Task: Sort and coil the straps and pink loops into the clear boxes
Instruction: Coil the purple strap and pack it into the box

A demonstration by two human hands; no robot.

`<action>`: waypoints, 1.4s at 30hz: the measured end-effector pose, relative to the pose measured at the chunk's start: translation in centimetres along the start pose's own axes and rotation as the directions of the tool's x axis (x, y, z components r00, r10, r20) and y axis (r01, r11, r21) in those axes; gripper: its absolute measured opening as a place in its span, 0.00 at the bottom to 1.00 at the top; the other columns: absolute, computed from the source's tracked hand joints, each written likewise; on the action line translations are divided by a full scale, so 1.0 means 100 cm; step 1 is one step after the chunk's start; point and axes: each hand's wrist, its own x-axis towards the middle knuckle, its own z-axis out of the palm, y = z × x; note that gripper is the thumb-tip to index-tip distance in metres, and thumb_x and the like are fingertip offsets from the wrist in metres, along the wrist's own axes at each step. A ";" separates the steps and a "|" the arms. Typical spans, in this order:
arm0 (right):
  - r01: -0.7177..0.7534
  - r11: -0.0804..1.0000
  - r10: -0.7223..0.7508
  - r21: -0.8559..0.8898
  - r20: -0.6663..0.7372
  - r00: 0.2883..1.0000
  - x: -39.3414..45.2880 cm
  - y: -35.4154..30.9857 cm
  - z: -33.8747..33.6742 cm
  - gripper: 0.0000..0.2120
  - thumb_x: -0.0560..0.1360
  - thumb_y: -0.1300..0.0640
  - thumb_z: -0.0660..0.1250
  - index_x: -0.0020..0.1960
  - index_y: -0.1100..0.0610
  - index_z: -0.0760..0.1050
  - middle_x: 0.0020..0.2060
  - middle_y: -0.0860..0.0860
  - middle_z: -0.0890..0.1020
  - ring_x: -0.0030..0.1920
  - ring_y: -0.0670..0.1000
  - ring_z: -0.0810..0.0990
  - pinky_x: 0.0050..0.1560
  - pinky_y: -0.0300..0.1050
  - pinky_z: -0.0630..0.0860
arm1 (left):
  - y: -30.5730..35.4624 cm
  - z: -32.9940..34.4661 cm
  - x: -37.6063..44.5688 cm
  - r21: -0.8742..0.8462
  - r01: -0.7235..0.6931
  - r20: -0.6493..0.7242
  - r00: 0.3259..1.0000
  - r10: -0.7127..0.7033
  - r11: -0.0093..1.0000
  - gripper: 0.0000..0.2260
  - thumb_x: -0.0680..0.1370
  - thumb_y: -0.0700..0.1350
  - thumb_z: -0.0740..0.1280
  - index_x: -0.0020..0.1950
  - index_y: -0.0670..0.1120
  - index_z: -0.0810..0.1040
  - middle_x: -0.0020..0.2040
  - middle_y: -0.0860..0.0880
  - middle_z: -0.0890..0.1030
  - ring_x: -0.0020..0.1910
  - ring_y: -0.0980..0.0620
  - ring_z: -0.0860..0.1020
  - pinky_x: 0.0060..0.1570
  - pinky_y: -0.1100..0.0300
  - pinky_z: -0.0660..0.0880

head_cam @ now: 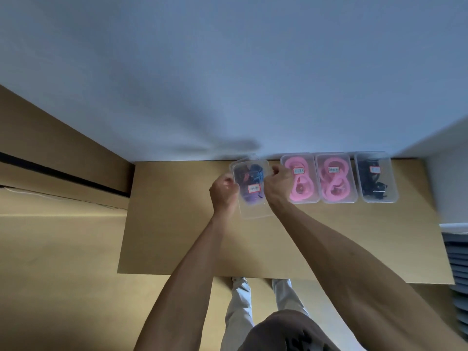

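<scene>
I hold the leftmost box (250, 188) of dark straps (250, 177) between my hands, left hand (224, 192) and right hand (277, 184) clenched on its long sides. Its long axis runs near-to-far; the row's next box (300, 177), holding pink loops (298, 181), sits just right.

A tan bench (177, 236) is seen from above, its far edge set against a pale blue-grey wall (228, 72). To the left, a lower tan surface (50, 236) is crossed by a dark slot (63, 174), and a thin pale cord (50, 197) is laid along it. At the right edge, a stack of grey slatted layers (458, 269) is partly shown. Below the bench's near edge, light trousers (240, 307) and a dark top (286, 333) are visible.
</scene>
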 end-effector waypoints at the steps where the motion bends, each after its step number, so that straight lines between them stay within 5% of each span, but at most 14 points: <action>1: -0.005 0.999 0.006 -0.046 0.017 1.000 0.009 0.004 0.001 0.09 0.71 0.70 0.61 0.44 0.60 0.77 0.34 0.52 0.75 0.37 0.53 0.71 0.31 0.32 0.64 | 0.001 0.006 0.006 0.030 -0.016 -0.012 1.000 0.016 0.999 0.08 0.72 0.32 0.64 0.41 0.42 0.80 0.37 0.46 0.81 0.39 0.45 0.78 0.39 0.56 0.73; 4: -0.014 0.995 0.021 -0.094 0.065 0.998 0.029 0.012 0.004 0.11 0.75 0.65 0.63 0.54 0.60 0.81 0.47 0.55 0.83 0.44 0.53 0.79 0.45 0.41 0.77 | 0.001 0.022 0.017 0.087 -0.034 -0.053 0.998 0.039 0.996 0.10 0.72 0.30 0.62 0.39 0.41 0.80 0.36 0.45 0.80 0.37 0.47 0.76 0.36 0.58 0.67; 7: 0.042 0.980 -0.038 -0.196 0.026 0.999 0.035 0.015 0.007 0.13 0.74 0.68 0.62 0.53 0.59 0.82 0.45 0.57 0.85 0.44 0.58 0.83 0.49 0.54 0.81 | -0.002 0.032 0.022 0.109 -0.020 -0.067 0.997 0.027 0.994 0.09 0.73 0.31 0.63 0.43 0.41 0.81 0.39 0.44 0.82 0.40 0.45 0.78 0.38 0.60 0.68; 11: 0.104 0.975 -0.090 -0.196 0.081 0.993 0.040 0.024 0.013 0.20 0.74 0.68 0.60 0.60 0.55 0.81 0.44 0.59 0.84 0.40 0.59 0.80 0.42 0.52 0.78 | -0.004 0.035 0.020 0.163 0.057 -0.066 0.997 -0.046 0.985 0.16 0.73 0.36 0.65 0.61 0.45 0.76 0.42 0.47 0.81 0.41 0.45 0.77 0.41 0.56 0.73; 14: 0.124 0.984 -0.111 -0.127 0.104 0.988 0.043 0.023 0.017 0.17 0.73 0.68 0.60 0.56 0.59 0.83 0.47 0.59 0.86 0.44 0.61 0.83 0.45 0.56 0.80 | -0.005 0.035 0.019 0.215 0.032 -0.079 0.997 -0.015 0.976 0.11 0.76 0.42 0.65 0.58 0.47 0.78 0.45 0.47 0.82 0.44 0.43 0.79 0.44 0.53 0.76; 17: 0.093 0.992 -0.083 -0.084 0.118 0.990 0.048 0.016 0.021 0.19 0.75 0.68 0.61 0.61 0.57 0.82 0.53 0.55 0.85 0.48 0.53 0.83 0.51 0.46 0.80 | -0.005 0.033 0.024 0.172 0.018 -0.094 0.996 -0.002 0.985 0.08 0.78 0.42 0.67 0.56 0.41 0.78 0.49 0.42 0.81 0.47 0.42 0.79 0.48 0.51 0.76; 21: 0.034 0.999 -0.032 -0.034 0.056 0.998 0.052 0.010 0.023 0.14 0.73 0.70 0.62 0.56 0.62 0.81 0.46 0.57 0.85 0.47 0.56 0.83 0.49 0.49 0.80 | 0.000 0.033 0.033 0.109 0.104 -0.109 0.990 -0.092 0.989 0.12 0.75 0.37 0.69 0.58 0.39 0.77 0.52 0.41 0.82 0.48 0.42 0.81 0.52 0.48 0.78; 26: 0.053 0.988 -0.044 -0.144 0.063 0.997 0.055 0.018 0.032 0.10 0.70 0.71 0.61 0.46 0.67 0.80 0.44 0.63 0.84 0.47 0.63 0.82 0.46 0.59 0.78 | 0.002 0.038 0.041 0.232 0.169 -0.130 0.981 -0.141 0.958 0.10 0.74 0.39 0.66 0.54 0.44 0.80 0.52 0.44 0.82 0.51 0.42 0.79 0.47 0.54 0.74; 31: 0.074 0.954 -0.052 -0.292 0.081 0.995 0.061 0.022 0.039 0.11 0.74 0.67 0.62 0.50 0.58 0.82 0.46 0.54 0.84 0.45 0.55 0.81 0.45 0.49 0.79 | -0.005 0.039 0.047 0.201 0.244 -0.135 0.966 -0.220 0.949 0.06 0.77 0.41 0.66 0.50 0.43 0.82 0.50 0.44 0.84 0.49 0.41 0.81 0.45 0.54 0.76; 39: 0.048 0.939 -0.005 -0.340 0.128 0.992 0.058 0.031 0.036 0.13 0.71 0.66 0.67 0.54 0.58 0.78 0.43 0.58 0.83 0.42 0.60 0.81 0.43 0.56 0.81 | -0.014 0.038 0.042 0.109 0.221 -0.062 0.975 -0.215 0.969 0.05 0.74 0.39 0.71 0.50 0.42 0.82 0.46 0.45 0.85 0.47 0.46 0.82 0.46 0.59 0.74; 42: 0.024 0.923 0.029 -0.383 0.133 0.991 0.057 0.032 0.037 0.10 0.70 0.63 0.64 0.51 0.58 0.77 0.42 0.59 0.82 0.41 0.60 0.80 0.39 0.51 0.77 | -0.012 0.039 0.044 0.154 0.236 -0.046 0.972 -0.232 0.959 0.06 0.75 0.40 0.68 0.49 0.43 0.83 0.46 0.45 0.85 0.47 0.43 0.81 0.46 0.56 0.76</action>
